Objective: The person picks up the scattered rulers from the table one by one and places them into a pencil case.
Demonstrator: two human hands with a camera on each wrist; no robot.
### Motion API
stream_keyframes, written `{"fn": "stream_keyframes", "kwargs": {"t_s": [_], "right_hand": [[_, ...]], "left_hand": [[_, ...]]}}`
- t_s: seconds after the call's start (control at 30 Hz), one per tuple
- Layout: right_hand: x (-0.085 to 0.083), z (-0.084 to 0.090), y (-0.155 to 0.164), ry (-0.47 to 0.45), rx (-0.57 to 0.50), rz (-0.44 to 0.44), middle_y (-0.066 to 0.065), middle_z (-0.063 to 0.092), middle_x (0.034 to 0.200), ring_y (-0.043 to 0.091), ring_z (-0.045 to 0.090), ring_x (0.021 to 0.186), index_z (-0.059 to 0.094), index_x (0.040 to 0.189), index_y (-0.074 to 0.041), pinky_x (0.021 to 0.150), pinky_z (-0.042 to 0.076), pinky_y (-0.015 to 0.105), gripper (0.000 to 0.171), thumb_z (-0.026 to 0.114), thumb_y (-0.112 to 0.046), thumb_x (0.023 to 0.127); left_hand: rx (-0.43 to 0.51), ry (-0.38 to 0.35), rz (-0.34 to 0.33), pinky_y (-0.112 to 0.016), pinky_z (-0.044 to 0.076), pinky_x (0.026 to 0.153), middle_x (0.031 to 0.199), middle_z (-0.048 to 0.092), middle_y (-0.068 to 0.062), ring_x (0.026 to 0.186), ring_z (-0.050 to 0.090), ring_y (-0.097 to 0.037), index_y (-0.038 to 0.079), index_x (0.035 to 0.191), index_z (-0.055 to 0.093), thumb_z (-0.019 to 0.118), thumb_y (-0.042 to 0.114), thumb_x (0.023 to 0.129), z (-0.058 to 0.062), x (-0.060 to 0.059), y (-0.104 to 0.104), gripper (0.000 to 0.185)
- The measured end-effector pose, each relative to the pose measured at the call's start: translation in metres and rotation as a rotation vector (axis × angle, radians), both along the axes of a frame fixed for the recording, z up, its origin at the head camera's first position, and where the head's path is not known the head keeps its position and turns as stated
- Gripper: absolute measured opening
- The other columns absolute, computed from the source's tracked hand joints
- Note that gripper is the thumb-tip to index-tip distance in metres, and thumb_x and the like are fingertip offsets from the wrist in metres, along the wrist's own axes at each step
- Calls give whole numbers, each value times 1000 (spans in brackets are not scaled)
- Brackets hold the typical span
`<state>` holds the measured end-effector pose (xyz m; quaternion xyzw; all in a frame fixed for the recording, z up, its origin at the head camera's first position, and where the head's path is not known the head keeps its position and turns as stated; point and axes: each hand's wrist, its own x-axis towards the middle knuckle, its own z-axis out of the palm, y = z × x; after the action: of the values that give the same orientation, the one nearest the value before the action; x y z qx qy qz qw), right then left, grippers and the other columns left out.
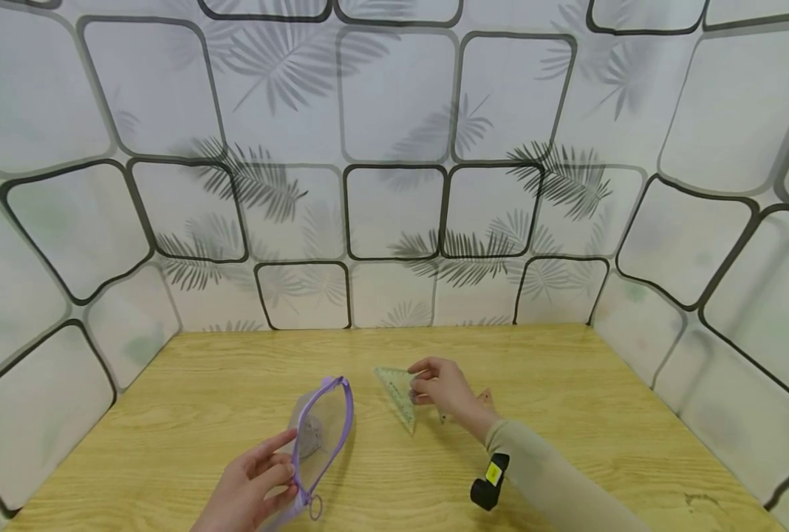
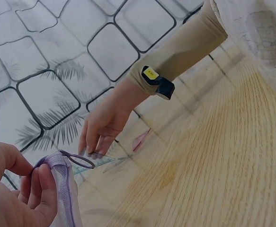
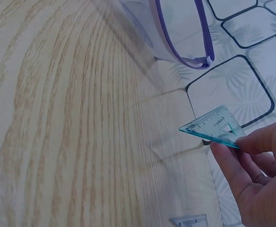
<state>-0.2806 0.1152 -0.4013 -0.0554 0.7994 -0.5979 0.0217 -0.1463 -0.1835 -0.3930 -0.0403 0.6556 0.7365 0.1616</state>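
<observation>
Slippage looked likeliest: the right hand (image 1: 442, 389) only pinched the set square (image 1: 397, 395) by one edge, while the left hand (image 1: 255, 484) gripped the pouch (image 1: 321, 432), its mouth barely gaping.

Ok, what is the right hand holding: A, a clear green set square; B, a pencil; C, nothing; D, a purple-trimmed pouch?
A: the right hand pinches the clear green set square by one corner above the table, while the left hand grips the pouch.
</observation>
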Motion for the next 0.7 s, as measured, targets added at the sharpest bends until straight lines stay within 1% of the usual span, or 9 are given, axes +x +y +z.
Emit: {"fn": "stream_keyframes", "kwargs": {"t_s": [0.27,0.5,0.7], "right_hand": [[3,3,-3,-26,-33,7,14,61,95,21,68,81,64,116,3,70,62,36,24,61,3,93],[10,6,-5,-31,-59,58,14,58,95,19,67,82,60,120,7,72,62,34,26,59,2,94],[14,7,-8,-27,-83,89,15,60,96,17,68,80,60,118,9,74,63,35,26,61,5,92]], "left_hand": [[0,8,-16,-23,56,75,91,61,3,80,59,-11,-4,155,18,58,4,97,0,0,-1,71],[4,6,-14,-23,56,76,91,61,3,80,59,-11,-4,155,18,58,4,96,-2,0,-1,72],[-11,8,-10,-23,56,76,92,62,2,80,59,-12,-5,155,19,58,4,97,-2,1,-2,71]]}}
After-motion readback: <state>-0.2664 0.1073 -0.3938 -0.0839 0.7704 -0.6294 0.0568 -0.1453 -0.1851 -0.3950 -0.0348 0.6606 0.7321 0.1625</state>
